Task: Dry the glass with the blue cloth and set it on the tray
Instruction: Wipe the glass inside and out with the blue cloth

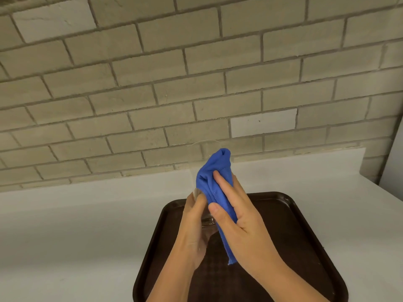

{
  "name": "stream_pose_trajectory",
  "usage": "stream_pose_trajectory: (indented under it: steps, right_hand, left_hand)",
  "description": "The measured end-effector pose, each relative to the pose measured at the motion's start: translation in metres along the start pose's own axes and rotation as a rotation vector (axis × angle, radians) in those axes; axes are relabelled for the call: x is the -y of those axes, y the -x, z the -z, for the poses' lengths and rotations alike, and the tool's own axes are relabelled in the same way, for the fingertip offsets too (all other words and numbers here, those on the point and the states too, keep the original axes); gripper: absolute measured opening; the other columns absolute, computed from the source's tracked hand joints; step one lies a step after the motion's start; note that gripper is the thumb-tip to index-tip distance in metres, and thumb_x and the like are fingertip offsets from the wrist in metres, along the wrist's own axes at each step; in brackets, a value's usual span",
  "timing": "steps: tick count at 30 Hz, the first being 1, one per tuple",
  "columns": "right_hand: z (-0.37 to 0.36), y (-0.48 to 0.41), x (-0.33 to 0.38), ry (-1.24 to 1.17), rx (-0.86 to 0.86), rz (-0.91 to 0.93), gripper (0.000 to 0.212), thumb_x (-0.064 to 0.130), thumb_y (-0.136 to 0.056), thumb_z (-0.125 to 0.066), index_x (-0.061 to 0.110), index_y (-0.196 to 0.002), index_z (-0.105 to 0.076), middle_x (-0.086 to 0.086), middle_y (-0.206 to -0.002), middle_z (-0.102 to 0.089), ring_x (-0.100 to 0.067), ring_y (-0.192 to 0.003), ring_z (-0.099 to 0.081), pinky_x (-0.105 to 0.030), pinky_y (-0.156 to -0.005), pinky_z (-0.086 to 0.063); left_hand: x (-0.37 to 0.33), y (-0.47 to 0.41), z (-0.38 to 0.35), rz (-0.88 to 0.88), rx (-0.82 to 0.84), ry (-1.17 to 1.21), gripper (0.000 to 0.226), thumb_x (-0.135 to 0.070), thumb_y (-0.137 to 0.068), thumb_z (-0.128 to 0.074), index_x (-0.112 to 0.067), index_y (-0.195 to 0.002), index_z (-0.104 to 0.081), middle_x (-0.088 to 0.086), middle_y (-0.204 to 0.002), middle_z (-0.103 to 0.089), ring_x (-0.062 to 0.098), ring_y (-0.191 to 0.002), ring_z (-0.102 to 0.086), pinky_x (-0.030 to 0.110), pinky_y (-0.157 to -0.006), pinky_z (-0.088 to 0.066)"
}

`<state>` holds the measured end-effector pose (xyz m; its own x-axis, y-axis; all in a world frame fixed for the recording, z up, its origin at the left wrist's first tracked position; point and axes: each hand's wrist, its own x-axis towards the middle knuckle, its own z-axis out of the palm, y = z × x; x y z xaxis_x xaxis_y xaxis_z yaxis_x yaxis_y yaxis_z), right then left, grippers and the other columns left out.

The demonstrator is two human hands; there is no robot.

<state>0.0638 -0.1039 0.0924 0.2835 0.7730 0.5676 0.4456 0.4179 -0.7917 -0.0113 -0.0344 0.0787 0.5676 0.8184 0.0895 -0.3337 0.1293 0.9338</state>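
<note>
Glass [199, 162] is being held in the air above the far left part of the tray [294, 236], not touching it, mouth pointing up and away toward the brick wall [152, 73]. Left hand [196, 225] is gripping the lower part of the glass, fingers curling round it near the base. Right hand [237, 216] is holding the blue cloth [214, 182] against the right side of the glass, fingers lying fairly straight over the fabric, thumb pinching it on the near side. The cloth's tail is hanging down under the palm. Can't tell if the bunched top of the cloth is sitting inside the mouth or just outside.

Judging the step: drying is going on, placing not yet done. Doing it well likely means keeping the left grip firm and low, turning the glass against the cloth so all sides get wiped, and working the cloth inside too. Wet glass is probably slippery, so avoid squeezing near the thin rim. Tray is sitting on the white worktop [87, 225] directly below, ready for set-down.
</note>
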Motion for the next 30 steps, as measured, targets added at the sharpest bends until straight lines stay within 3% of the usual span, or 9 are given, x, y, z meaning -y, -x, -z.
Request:
stream_pose_trajectory:
  steps: [6,8,10,14,17,21,24,27,30]
  right_hand:
    - [0.009,-0.034,0.005,0.015,0.083,-0.037,0.046,0.04,-0.09,-0.039,0.07,-0.113,-0.012,0.023,-0.152,0.003,0.006,-0.137,0.0,-0.021,-0.111,-0.009]
    - [0.012,-0.054,0.008,-0.038,0.077,-0.079,0.046,0.037,-0.091,-0.036,0.062,-0.122,-0.012,0.018,-0.153,0.001,0.008,-0.134,-0.002,-0.007,-0.104,-0.008]
    - [0.015,-0.07,0.009,-0.109,0.07,-0.15,0.047,0.035,-0.093,-0.034,0.044,-0.135,-0.015,0.014,-0.153,-0.009,0.011,-0.124,-0.012,0.002,-0.094,-0.012]
    - [0.017,-0.062,0.002,-0.316,0.064,-0.332,0.042,0.038,-0.091,-0.038,0.039,-0.133,-0.031,0.007,-0.144,-0.038,-0.004,-0.126,-0.034,-0.027,-0.108,-0.026]
    - [0.014,-0.031,-0.009,-0.528,0.054,-0.424,0.035,0.038,-0.085,-0.047,0.035,-0.12,-0.052,0.001,-0.117,-0.065,-0.016,-0.108,-0.061,-0.038,-0.1,-0.045]
    - [0.015,-0.009,-0.022,-0.804,-0.051,-0.481,0.043,0.035,-0.074,-0.052,0.025,-0.115,-0.058,-0.003,-0.105,-0.072,-0.02,-0.096,-0.067,-0.035,-0.084,-0.054]
    - [0.015,-0.006,-0.03,-0.857,-0.179,-0.551,0.049,0.037,-0.068,-0.054,0.02,-0.114,-0.06,-0.011,-0.103,-0.071,-0.023,-0.09,-0.068,-0.037,-0.082,-0.051]
    - [0.014,-0.002,-0.033,-0.788,-0.219,-0.583,0.051,0.041,-0.067,-0.053,0.021,-0.114,-0.059,-0.012,-0.112,-0.066,-0.026,-0.101,-0.063,-0.044,-0.096,-0.045]
    - [0.012,-0.001,-0.03,-0.672,-0.188,-0.53,0.051,0.043,-0.071,-0.049,0.026,-0.119,-0.055,-0.004,-0.12,-0.062,-0.019,-0.113,-0.056,-0.041,-0.107,-0.036]
  left_hand:
    - [-0.004,0.0,0.001,0.056,0.176,0.258,0.058,-0.035,-0.051,-0.085,-0.015,-0.103,-0.069,0.009,-0.094,-0.075,0.023,-0.084,-0.071,0.034,-0.063,-0.058]
    - [-0.004,-0.002,0.002,0.074,0.228,0.261,0.053,-0.039,-0.051,-0.084,-0.015,-0.096,-0.072,0.01,-0.093,-0.075,0.025,-0.087,-0.071,0.039,-0.07,-0.058]
    - [-0.003,-0.003,0.003,0.085,0.248,0.267,0.052,-0.041,-0.051,-0.083,-0.014,-0.094,-0.074,0.01,-0.095,-0.075,0.027,-0.091,-0.07,0.042,-0.076,-0.057]
    - [0.003,-0.006,0.008,0.089,0.166,0.36,0.064,-0.038,-0.04,-0.088,-0.014,-0.098,-0.072,0.011,-0.095,-0.074,0.029,-0.088,-0.07,0.045,-0.072,-0.058]
    - [0.003,-0.01,0.015,0.074,0.172,0.388,0.07,-0.039,-0.041,-0.088,-0.013,-0.104,-0.069,0.012,-0.097,-0.073,0.029,-0.089,-0.07,0.046,-0.075,-0.057]
    - [0.003,-0.012,0.017,0.136,0.239,0.183,0.06,-0.047,-0.045,-0.083,-0.022,-0.099,-0.073,0.006,-0.097,-0.075,0.023,-0.09,-0.07,0.038,-0.072,-0.058]
    - [0.0,-0.012,0.009,0.136,0.063,-0.119,0.073,-0.053,-0.051,-0.077,-0.025,-0.117,-0.062,0.003,-0.107,-0.072,0.019,-0.096,-0.068,0.033,-0.077,-0.057]
    - [-0.001,-0.008,0.003,0.021,-0.118,-0.364,0.08,-0.06,-0.052,-0.068,-0.028,-0.123,-0.047,-0.004,-0.107,-0.066,0.005,-0.088,-0.067,0.019,-0.069,-0.052]
    - [0.004,0.002,0.0,-0.001,-0.227,-0.447,0.065,-0.055,-0.068,-0.062,-0.027,-0.123,-0.044,-0.001,-0.114,-0.063,0.01,-0.099,-0.063,0.031,-0.083,-0.053]
